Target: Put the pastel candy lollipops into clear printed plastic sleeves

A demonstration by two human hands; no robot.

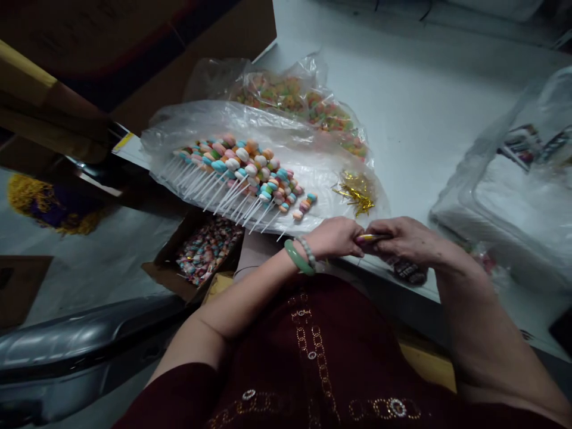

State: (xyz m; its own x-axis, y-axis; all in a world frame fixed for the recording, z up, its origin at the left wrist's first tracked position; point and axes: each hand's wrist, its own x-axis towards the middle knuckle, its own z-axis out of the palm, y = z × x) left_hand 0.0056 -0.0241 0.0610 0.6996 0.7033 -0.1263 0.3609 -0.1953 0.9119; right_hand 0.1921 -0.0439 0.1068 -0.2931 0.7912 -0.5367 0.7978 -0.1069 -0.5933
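My left hand, with a green bangle and a bead bracelet at the wrist, is closed with its fingertips together, meeting my right hand at the table's front edge. What those fingertips pinch is hidden. My right hand is closed around a small printed plastic bag, dark with white lettering, which shows below the palm. A shiny gold-coloured edge sticks out between both hands. Beyond them, gold twist ties lie in a loose heap on clear plastic. Left of these are piled candy sticks with pastel beads on white sticks.
A clear bag of colourful candies lies behind the pile. To the right sits a stack of clear plastic bags on the white table. An open carton of wrapped candies stands below, left. A big cardboard box rises at back left.
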